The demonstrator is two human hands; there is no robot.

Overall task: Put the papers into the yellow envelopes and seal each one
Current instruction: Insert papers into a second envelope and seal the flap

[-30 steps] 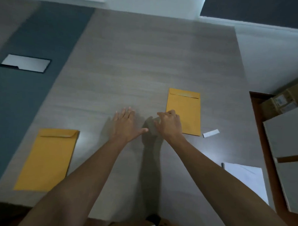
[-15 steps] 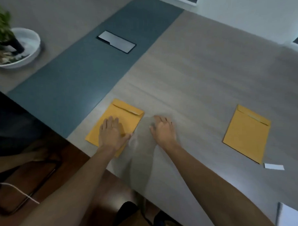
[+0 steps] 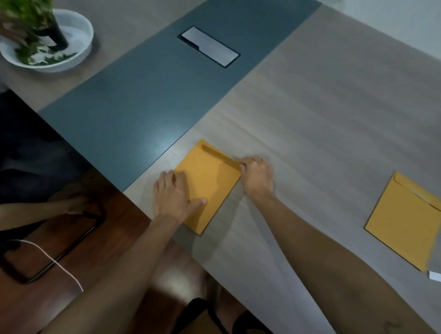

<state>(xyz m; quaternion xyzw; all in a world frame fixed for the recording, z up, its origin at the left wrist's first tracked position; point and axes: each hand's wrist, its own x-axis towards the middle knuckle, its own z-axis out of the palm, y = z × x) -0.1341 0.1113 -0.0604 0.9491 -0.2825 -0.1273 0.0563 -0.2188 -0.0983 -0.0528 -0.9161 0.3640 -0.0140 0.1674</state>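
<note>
Step in hand: judged to be opening the near envelope [image 3: 209,184], which lies flat on the worktop [image 3: 316,115] by its near edge, flap end toward 11 o'clock.
Left hand [image 3: 174,195]: palm down, fingers spread flat, pinning the envelope's 8 o'clock side; holding nothing.
Right hand [image 3: 258,174]: curled at the flap corner at the envelope's 2 o'clock, fingers drawn narrow on the flap edge; whether they have actually caught it, I cannot tell.
Next move: probably lift the flap while the left hand keeps the body from sliding, then fetch paper; no sheets show here.
Other envelope [image 3: 407,221]: at 3 o'clock, well apart, with a white strip [image 3: 438,277] beside its near corner.
</note>
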